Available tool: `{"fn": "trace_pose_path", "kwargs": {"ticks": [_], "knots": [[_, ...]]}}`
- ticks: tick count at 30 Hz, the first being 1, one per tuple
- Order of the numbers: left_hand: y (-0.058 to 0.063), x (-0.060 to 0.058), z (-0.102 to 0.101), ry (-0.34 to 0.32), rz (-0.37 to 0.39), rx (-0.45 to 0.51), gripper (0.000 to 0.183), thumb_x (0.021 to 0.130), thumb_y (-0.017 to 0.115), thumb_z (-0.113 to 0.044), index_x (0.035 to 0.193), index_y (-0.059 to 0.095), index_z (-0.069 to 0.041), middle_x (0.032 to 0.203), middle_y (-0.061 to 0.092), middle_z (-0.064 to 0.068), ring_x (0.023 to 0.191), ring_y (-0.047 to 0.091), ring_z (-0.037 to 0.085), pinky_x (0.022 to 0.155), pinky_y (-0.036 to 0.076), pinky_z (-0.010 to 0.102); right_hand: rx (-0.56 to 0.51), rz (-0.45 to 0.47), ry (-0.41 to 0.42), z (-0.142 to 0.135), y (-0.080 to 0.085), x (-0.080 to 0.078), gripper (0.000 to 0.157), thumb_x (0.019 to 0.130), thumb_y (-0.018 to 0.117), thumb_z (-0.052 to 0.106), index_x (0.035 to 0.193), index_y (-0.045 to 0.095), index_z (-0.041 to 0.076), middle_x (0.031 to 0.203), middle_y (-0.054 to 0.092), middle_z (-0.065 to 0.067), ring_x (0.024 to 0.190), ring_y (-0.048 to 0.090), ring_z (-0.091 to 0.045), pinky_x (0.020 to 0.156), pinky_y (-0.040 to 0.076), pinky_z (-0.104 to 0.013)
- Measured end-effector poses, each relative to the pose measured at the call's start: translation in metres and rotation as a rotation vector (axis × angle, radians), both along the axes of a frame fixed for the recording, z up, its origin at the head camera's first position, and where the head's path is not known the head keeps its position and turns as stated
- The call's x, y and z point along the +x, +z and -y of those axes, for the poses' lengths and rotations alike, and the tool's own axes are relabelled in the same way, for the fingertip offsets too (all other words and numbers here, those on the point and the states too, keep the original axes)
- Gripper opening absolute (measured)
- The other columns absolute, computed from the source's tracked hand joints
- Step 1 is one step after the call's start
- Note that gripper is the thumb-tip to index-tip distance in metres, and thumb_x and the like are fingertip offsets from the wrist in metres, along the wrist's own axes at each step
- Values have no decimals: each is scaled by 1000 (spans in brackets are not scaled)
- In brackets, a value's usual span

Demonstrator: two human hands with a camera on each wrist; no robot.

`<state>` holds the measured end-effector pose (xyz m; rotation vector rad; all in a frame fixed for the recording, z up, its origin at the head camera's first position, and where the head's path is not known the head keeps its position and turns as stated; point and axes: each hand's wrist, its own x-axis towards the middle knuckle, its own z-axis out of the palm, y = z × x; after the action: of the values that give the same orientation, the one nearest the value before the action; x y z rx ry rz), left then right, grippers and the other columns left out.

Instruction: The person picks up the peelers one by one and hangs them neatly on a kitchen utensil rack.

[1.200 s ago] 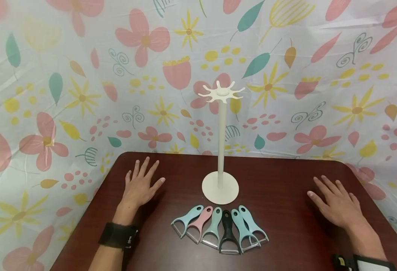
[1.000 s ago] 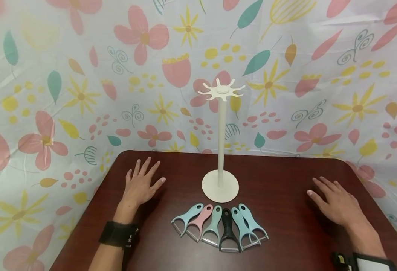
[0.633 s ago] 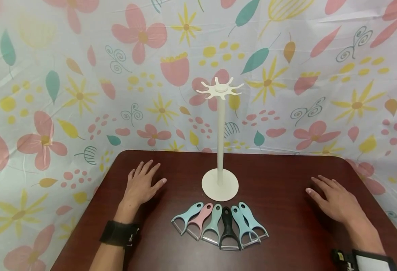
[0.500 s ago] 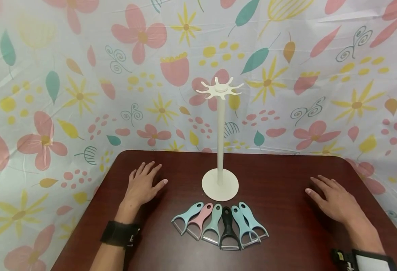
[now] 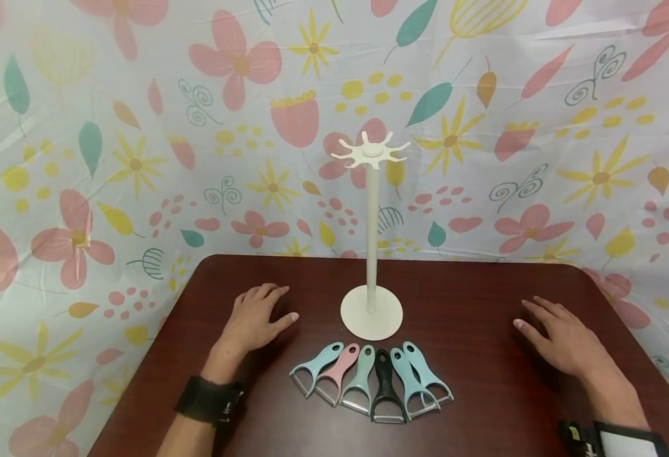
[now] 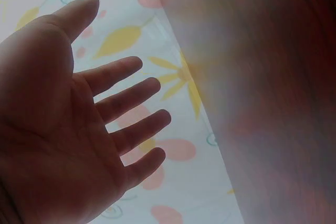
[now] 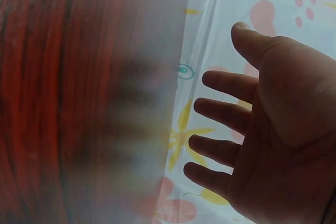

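Note:
Fanned out at the table's middle lie several peelers: a light blue peeler (image 5: 316,367) at the left end, then a pink peeler (image 5: 340,373), a green peeler (image 5: 361,379), a black peeler (image 5: 384,384), and two more blue ones, whose frames overlap, on the right. Behind them stands a cream rack (image 5: 372,235) with a round base and a crown of hooks, nothing hanging on it. My left hand (image 5: 254,320), left of the peelers, holds nothing; its fingers are spread in the left wrist view. Far to the right, my right hand (image 5: 565,339) is also bare, fingers apart.
The dark red-brown table (image 5: 466,304) has rounded far corners. A floral curtain (image 5: 157,127) hangs right behind its far edge and down its sides. Each wrist wears a black band, such as the left strap (image 5: 209,400).
My left hand has shifted right and a little nearer, toward the peelers, with its fingers drawn closer together. My right hand has barely moved. The peelers and rack lie as before.

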<state>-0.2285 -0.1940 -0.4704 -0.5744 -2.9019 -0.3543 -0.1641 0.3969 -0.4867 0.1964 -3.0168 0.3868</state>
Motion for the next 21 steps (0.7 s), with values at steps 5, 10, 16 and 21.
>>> {"fn": "trace_pose_path", "kwargs": {"ticks": [5,10,16,21], "knots": [[4,7,-13,-39,20,-25,73,88,57,-64,145,49,-19,136,50,5,126,41,29,103,30,57,0,9,4,1,1,0,71,98,48,53,140,45,-5,141,35,-34,125,31,-54,92,26,-75],[7,16,-27,-89,48,-40,72,86,58,-64,144,50,-21,132,52,2,123,44,27,103,30,57,0,21,4,1,2,-1,72,99,48,53,140,44,-6,141,35,-34,125,31,-54,93,25,-74],[10,25,-40,-154,81,-51,73,86,59,-65,142,52,-20,131,54,1,121,45,27,102,31,56,-4,26,15,1,1,-2,73,99,47,53,140,44,-7,141,34,-34,125,31,-54,93,25,-73],[11,31,-49,-205,138,-77,73,85,60,-64,143,50,-20,132,54,1,121,45,24,102,35,53,-6,12,25,2,0,-1,71,99,48,51,139,45,-7,140,35,-34,124,32,-54,92,26,-73]]}}
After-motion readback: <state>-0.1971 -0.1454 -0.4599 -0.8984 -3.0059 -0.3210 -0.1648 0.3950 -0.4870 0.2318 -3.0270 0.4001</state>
